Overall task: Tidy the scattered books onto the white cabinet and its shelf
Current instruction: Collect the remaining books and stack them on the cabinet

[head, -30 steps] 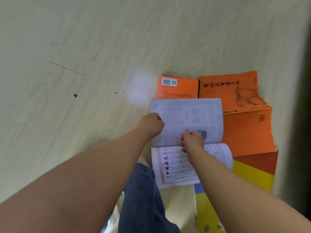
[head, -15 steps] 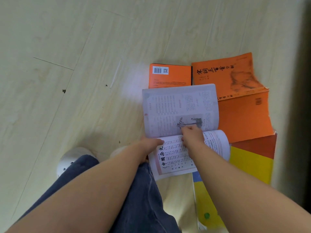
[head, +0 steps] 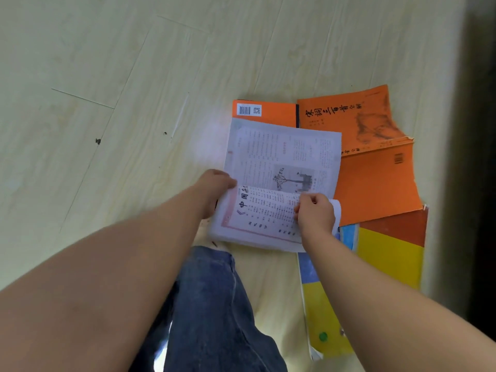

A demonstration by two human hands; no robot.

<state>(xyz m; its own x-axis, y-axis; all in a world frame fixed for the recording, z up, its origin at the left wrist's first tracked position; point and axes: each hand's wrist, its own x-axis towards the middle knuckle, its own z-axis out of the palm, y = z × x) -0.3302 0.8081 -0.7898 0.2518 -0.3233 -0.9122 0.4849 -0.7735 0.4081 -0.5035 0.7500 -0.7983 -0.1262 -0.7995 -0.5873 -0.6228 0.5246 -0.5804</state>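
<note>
While both bare forearms extend forward from the lower edge of the view, a denim trouser leg (head: 214, 304) occupies the near centre above the pale wood-pattern floor (head: 107, 76). To the right of the leg, a yellow-and-blue book (head: 316, 318) lies flat on the floor, partly covered by the right forearm. Just beyond it lies a yellow-and-red book (head: 389, 251), its far red band overlapped by a plain orange cover (head: 375, 183). The right hand (head: 315, 214) is closed in a pinch on the right part of the near page of the open book (head: 281, 157), with its fingers curled over the paper. The left hand (head: 214, 183) grips the left edge of the same book at the level of the fold, its fingers curled onto the page margin. The open book shows white pages of printed Chinese text, with a small tree illustration on the far page. It sits among the other books at floor level and overlaps the orange covers; whether it rests on them or is lifted clear cannot be determined. Beyond it, an orange cover with a barcode (head: 276, 111) lies flat on the floor, just beside an orange cover with calligraphy (head: 349, 116). A dark vertical surface (head: 480, 157) borders the right edge.
</note>
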